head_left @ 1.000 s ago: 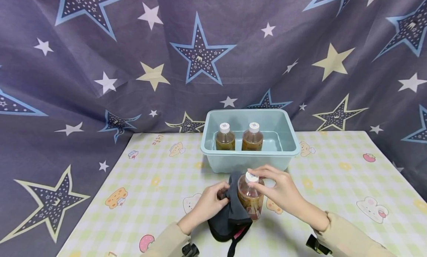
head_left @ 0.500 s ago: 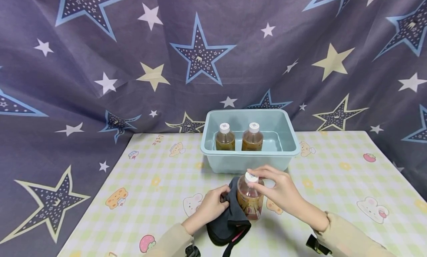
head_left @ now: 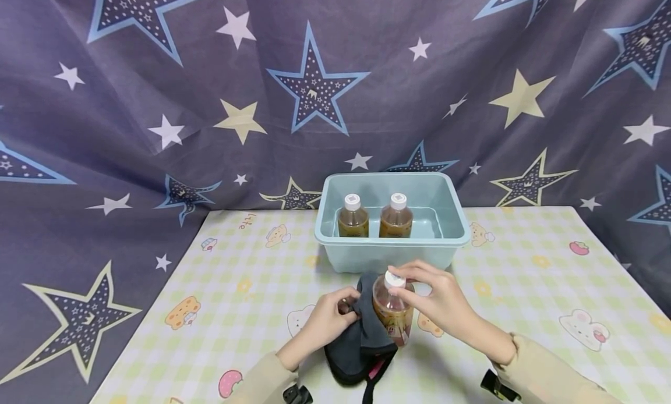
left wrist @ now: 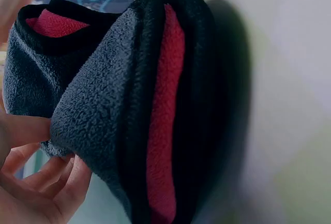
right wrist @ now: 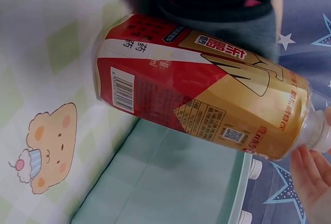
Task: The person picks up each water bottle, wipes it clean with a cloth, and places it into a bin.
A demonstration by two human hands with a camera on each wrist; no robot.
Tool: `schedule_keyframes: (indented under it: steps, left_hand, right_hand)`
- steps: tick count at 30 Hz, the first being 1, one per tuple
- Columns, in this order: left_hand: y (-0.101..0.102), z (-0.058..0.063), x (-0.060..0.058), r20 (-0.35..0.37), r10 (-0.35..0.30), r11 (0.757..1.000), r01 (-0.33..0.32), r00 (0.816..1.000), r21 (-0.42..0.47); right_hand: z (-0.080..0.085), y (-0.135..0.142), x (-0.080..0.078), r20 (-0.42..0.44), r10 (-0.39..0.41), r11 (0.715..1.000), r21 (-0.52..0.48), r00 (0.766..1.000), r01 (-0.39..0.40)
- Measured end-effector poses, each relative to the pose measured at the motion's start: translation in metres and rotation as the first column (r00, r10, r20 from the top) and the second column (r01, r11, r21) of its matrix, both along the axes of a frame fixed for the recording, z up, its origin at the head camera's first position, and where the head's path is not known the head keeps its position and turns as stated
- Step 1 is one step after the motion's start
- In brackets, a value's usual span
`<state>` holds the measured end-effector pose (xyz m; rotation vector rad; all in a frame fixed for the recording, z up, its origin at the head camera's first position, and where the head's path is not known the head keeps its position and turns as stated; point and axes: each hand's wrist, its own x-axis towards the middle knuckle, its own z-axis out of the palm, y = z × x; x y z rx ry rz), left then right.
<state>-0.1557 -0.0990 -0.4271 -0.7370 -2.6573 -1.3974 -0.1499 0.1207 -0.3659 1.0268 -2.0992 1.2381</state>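
One counter (head_left: 524,287) covered in pale green-and-white check carries a light blue rectangular plastic tub (head_left: 388,255) at 12 o'clock, with two white-capped clear bottles (head_left: 353,222) inside. Toward 6 o'clock from it, a fleecy grey cloth with black edging and red lining (head_left: 350,353) bunches against the 9 o'clock side of an upright clear plastic bottle with a gold-and-red label (head_left: 394,319). The left hand (head_left: 326,318) pinches the cloth between its fingers; the right hand (head_left: 439,297), reaching from 4 o'clock, pinches the white cap (head_left: 393,280). The upright bottle is probably weighty, smooth and slightly squeezable: steady it by the cap, lift round its waist. The cloth should be light and soft.
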Motion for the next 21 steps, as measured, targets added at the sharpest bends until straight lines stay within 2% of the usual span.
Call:
schedule_keyframes:
  steps: [7,12,21]
  left_hand:
    - [0.002,0.020,0.005,-0.012,0.040,0.998,-0.040,0.999,0.049]
    - [0.003,0.030,0.006,-0.038,0.037,0.998,-0.034,0.999,0.061]
    - [0.004,0.036,0.008,-0.117,0.045,0.999,-0.043,0.992,0.020]
  right_hand:
    - [0.000,0.001,0.000,0.029,-0.013,1.000,0.013,1.000,0.013]
    - [-0.001,0.001,0.000,0.022,-0.014,1.000,0.012,1.000,0.014]
    - [0.000,0.001,0.000,0.034,-0.006,1.000,0.005,0.999,0.006]
